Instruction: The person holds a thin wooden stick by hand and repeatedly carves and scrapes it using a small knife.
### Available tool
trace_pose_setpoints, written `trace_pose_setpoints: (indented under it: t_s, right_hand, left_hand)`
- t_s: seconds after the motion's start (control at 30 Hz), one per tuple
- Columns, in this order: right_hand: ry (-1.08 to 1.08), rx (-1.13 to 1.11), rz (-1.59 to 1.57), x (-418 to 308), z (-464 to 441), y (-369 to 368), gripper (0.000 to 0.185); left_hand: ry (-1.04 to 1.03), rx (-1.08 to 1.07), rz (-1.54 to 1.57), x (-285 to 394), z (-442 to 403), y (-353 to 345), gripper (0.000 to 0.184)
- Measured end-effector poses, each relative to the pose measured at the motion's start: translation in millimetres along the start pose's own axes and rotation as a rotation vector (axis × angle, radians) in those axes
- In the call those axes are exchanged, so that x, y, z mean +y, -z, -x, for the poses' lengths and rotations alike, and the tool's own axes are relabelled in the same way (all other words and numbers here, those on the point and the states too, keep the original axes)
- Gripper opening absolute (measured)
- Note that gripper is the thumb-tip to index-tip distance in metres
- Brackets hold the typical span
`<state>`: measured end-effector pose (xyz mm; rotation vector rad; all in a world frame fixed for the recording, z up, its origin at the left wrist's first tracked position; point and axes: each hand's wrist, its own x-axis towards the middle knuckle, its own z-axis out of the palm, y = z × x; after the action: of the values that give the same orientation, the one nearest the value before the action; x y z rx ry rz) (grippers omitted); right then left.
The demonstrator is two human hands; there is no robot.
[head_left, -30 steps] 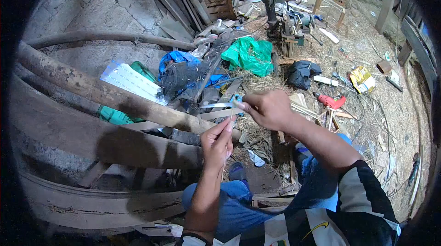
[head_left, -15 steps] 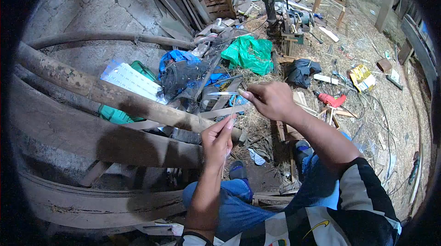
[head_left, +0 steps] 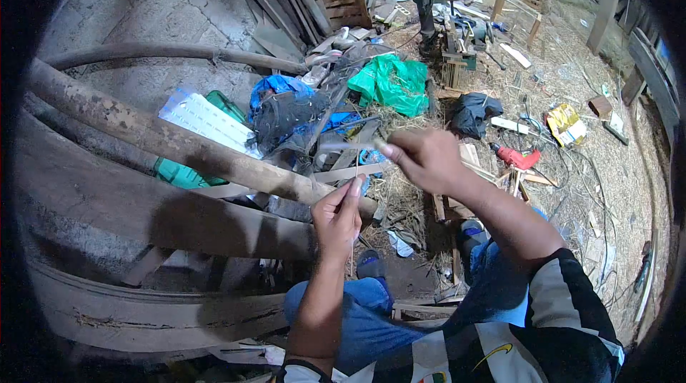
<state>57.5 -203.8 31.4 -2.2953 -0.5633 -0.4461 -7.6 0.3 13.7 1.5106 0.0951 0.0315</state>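
My right hand (head_left: 427, 161) is closed around the handle of a knife. Its blade (head_left: 341, 146) points left and is smeared by motion. Below and to the left, my left hand (head_left: 337, 220) pinches a thin wooden stick (head_left: 356, 160) between thumb and fingers. The stick is roughly upright: its upper end rises toward the blade, and its lower part runs down past my wrist. Whether blade and stick touch, I cannot tell. Most of the knife handle is hidden in my fist.
A thick bamboo pole (head_left: 164, 141) and wooden boards (head_left: 164, 201) lie at left. Ahead are a green plastic bag (head_left: 391, 84) and a black bag (head_left: 474, 113). On the straw-strewn ground at right lie a red power drill (head_left: 516, 156), cables and a yellow packet (head_left: 565, 124).
The knife in my right hand has shifted slightly, its blade now blurred where it was sharp before. My left hand keeps its pinch on the stick. The whole view has shifted a little.
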Motion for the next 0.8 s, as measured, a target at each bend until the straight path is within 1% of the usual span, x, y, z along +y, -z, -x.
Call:
trace_pose_setpoints:
  t_s: [0.03,0.07,0.13,0.17,0.2,0.23,0.27,0.3,0.4,0.47,0.53,0.57,0.6,0.67,0.7,0.73,0.8]
  right_hand:
    - [0.114,0.067,0.020,3,3,-7,0.029]
    - [0.115,0.066,0.018,1,5,-9,0.029]
    - [0.171,-0.024,0.045,-2,9,-12,0.028]
    - [0.167,-0.047,0.072,-3,11,-12,0.028]
    - [0.167,-0.047,0.072,-2,10,-13,0.028]
    - [0.145,-0.010,0.055,1,8,-13,0.029]
    - [0.122,0.026,0.037,4,6,-14,0.030]
    - [0.061,-0.009,0.047,10,2,-13,0.032]
    - [0.121,0.008,0.075,7,7,-17,0.032]
    - [0.119,-0.016,0.042,4,7,-14,0.032]
    - [-0.002,0.002,0.069,13,-2,-11,0.032]
    - [-0.039,-0.034,0.098,15,-6,-5,0.029]
    - [-0.035,-0.032,0.102,14,-5,-6,0.029]
    - [0.092,0.077,0.101,8,4,-15,0.031]
    - [0.096,0.005,0.077,5,7,-16,0.034]
    - [0.092,0.003,0.074,4,6,-16,0.034]
    - [-0.102,0.056,0.017,4,2,-14,0.036]
  left_hand:
    - [-0.005,0.028,-0.006,-1,0,-1,0.025]
    - [-0.005,0.029,-0.007,-2,0,-1,0.025]
    - [-0.058,0.022,-0.021,-6,0,-1,0.025]
    - [-0.059,0.021,-0.021,-5,0,-1,0.025]
    - [-0.030,-0.028,0.019,-4,1,0,0.026]
    - [-0.001,-0.077,0.059,-3,1,1,0.026]
    - [0.001,-0.077,0.058,-3,2,1,0.026]
    - [0.014,-0.068,0.066,-2,2,-1,0.026]
    - [0.026,-0.064,0.085,-2,2,-3,0.026]
    - [0.035,-0.070,0.086,-3,1,-2,0.026]
    - [0.027,-0.025,0.091,-5,1,-3,0.026]
    - [0.024,-0.024,0.094,-5,2,-3,0.026]
    - [0.016,-0.033,0.081,-4,2,-2,0.025]
    - [0.008,-0.046,0.066,-3,1,-2,0.025]
    - [-0.005,-0.058,0.079,-4,1,-2,0.026]
    - [-0.015,-0.068,0.093,-5,1,-1,0.026]
    - [-0.015,-0.071,0.093,-3,3,0,0.026]
